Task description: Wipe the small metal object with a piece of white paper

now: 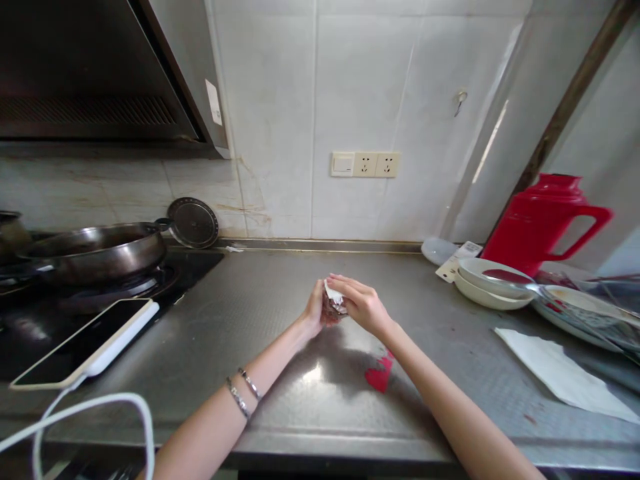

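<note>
My left hand [314, 309] is wrapped round a small shiny, see-through container [330, 315] with a reddish tint, just above the middle of the counter. Its exact kind is hard to make out because my fingers hide much of it. Over its top, my right hand [367, 308] presses a piece of white tissue [331, 293], fingers closed together. Below my hands, a red heart-shaped patch [379, 378] shows on the metal counter [280, 413].
A steel pan [105, 257] sits on the stove at left. Near it lies a phone [85, 343] with a white cable [120, 399]. On the right are stacked bowls [493, 297], a red thermos jug [535, 220] and a white paper towel [560, 373].
</note>
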Demonstrator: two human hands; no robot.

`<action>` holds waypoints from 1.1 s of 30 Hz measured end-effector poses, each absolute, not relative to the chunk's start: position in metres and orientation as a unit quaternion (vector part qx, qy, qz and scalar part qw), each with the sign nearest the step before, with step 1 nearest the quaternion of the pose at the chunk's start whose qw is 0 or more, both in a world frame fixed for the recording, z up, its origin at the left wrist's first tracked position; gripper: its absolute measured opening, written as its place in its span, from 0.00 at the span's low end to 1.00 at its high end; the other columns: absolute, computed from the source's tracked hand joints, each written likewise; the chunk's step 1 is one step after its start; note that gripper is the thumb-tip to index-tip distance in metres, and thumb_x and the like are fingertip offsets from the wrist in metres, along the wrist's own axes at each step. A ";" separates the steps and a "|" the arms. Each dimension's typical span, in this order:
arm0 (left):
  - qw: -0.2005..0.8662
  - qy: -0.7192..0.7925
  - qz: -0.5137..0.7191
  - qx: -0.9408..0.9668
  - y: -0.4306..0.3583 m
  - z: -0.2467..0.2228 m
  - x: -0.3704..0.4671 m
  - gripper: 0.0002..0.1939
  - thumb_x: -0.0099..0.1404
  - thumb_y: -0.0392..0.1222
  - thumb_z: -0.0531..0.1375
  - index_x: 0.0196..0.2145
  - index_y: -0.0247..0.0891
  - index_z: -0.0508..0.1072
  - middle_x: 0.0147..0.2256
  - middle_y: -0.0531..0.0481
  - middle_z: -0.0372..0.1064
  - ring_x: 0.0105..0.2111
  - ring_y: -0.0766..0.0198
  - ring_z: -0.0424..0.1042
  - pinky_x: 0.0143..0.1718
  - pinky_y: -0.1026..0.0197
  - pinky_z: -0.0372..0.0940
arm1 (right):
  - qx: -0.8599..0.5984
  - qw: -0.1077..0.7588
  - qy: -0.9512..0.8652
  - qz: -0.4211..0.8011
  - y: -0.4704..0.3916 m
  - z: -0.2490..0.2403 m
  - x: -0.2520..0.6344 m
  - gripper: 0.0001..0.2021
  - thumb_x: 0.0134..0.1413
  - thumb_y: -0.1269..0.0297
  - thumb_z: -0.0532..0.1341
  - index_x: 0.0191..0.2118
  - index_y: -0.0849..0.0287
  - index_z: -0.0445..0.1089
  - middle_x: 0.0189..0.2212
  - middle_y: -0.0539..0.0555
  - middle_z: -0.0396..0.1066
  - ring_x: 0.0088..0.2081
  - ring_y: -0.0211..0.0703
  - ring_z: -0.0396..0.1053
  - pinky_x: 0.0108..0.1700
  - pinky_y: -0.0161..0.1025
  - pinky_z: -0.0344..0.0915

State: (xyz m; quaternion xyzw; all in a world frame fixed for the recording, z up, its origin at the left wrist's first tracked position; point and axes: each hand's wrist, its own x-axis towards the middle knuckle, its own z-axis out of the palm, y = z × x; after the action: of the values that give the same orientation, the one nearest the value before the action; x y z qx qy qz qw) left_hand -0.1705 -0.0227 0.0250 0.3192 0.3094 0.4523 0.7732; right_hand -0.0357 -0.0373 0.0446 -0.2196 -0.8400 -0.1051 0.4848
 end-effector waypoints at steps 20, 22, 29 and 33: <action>0.750 0.351 0.474 0.299 -0.035 0.040 -0.168 0.20 0.59 0.56 0.49 0.33 0.36 0.69 0.22 0.43 0.71 0.12 0.63 0.63 0.12 0.66 0.46 | -0.227 0.481 -0.830 -0.167 -0.029 0.038 -0.018 0.24 0.54 0.82 0.48 0.52 0.59 0.68 0.46 0.59 0.74 0.52 0.45 0.70 0.50 0.45 0.73; 0.759 0.336 0.477 0.289 -0.036 0.041 -0.168 0.21 0.59 0.56 0.49 0.33 0.35 0.69 0.22 0.43 0.71 0.12 0.63 0.62 0.12 0.66 0.46 | -0.235 0.493 -0.823 -0.159 -0.030 0.038 -0.018 0.26 0.52 0.83 0.47 0.52 0.57 0.68 0.46 0.58 0.75 0.51 0.44 0.71 0.49 0.44 0.73; 0.764 0.280 0.521 0.257 -0.033 0.043 -0.168 0.23 0.62 0.52 0.46 0.28 0.32 0.72 0.21 0.42 0.70 0.14 0.62 0.64 0.12 0.65 0.49 | -0.233 0.507 -0.816 -0.150 -0.036 0.038 -0.019 0.25 0.51 0.83 0.49 0.51 0.58 0.69 0.43 0.58 0.76 0.48 0.44 0.73 0.47 0.43 0.74; 0.753 0.295 0.547 0.216 -0.031 0.044 -0.171 0.21 0.61 0.53 0.49 0.30 0.33 0.72 0.19 0.46 0.68 0.14 0.63 0.63 0.13 0.65 0.52 | -0.221 0.498 -0.822 -0.165 -0.037 0.035 -0.020 0.25 0.53 0.83 0.49 0.54 0.58 0.66 0.44 0.58 0.75 0.50 0.46 0.71 0.48 0.45 0.74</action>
State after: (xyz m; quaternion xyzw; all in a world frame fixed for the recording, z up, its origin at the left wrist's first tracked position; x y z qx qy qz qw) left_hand -0.1713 -0.0309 0.0443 0.2157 0.2948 0.5471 0.7532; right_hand -0.0202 -0.0371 0.0352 -0.2205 -0.8220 -0.1655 0.4983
